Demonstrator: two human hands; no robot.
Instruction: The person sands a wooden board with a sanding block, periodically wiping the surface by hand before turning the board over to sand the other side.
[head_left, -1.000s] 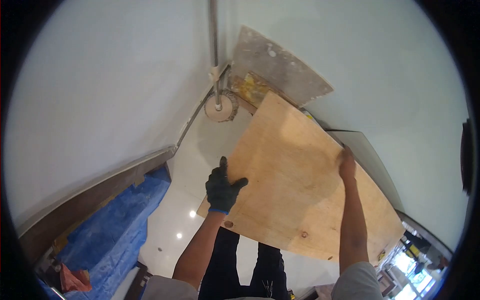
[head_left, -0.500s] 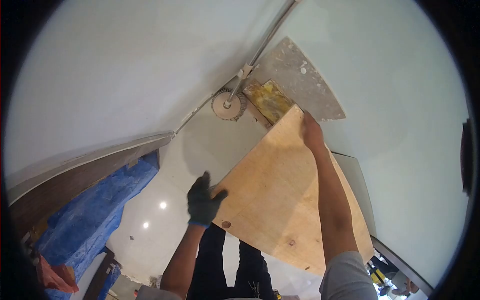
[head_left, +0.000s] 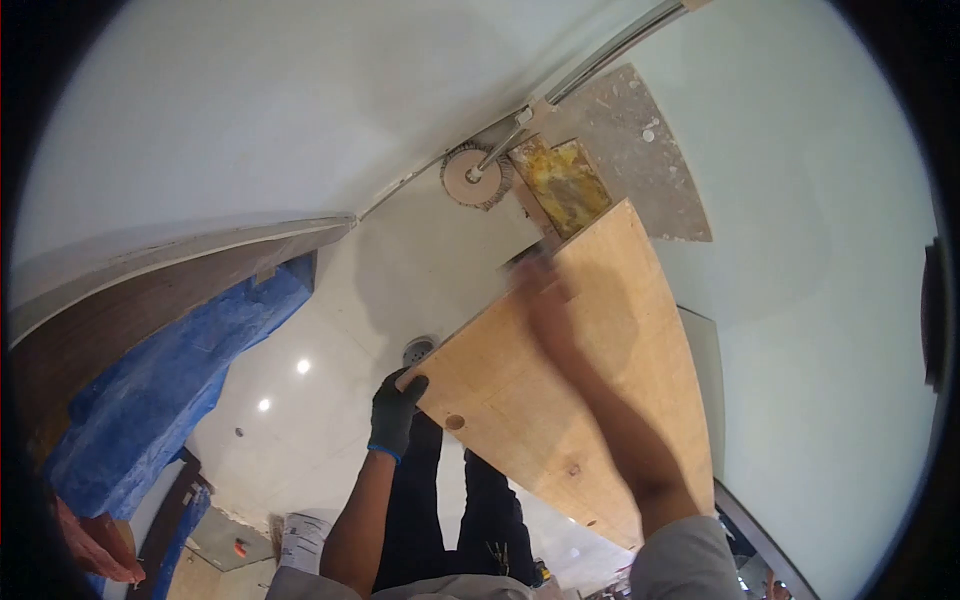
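A tilted sheet of bare plywood [head_left: 520, 400] with dark knots stands in front of me. My left hand [head_left: 393, 415] wears a dark glove and is closed on its lower left corner, thumb on the face. Bare and smeared by motion, my right hand [head_left: 540, 285] is at the upper left edge of the sheet; its fingers cannot be made out. Just beyond the board's top corner are yellow-stained boards [head_left: 565, 185]. Near the left edge, a round grey drain-like piece [head_left: 419, 350] shows on the pale floor.
A round disc with a bristly rim [head_left: 473, 177] sits at the wall corner, joined to a metal pole [head_left: 620, 45]. Grey bare wall [head_left: 660, 150] shows behind the yellow boards. Blue sheeting [head_left: 180, 390] and red plastic [head_left: 95, 540] lie left. Printed paper [head_left: 303, 540] is at lower left.
My left hand has closed on the plywood's corner. My right hand has moved from the top corner down and left along the edge. The view has shifted, and the drain-like piece now shows.
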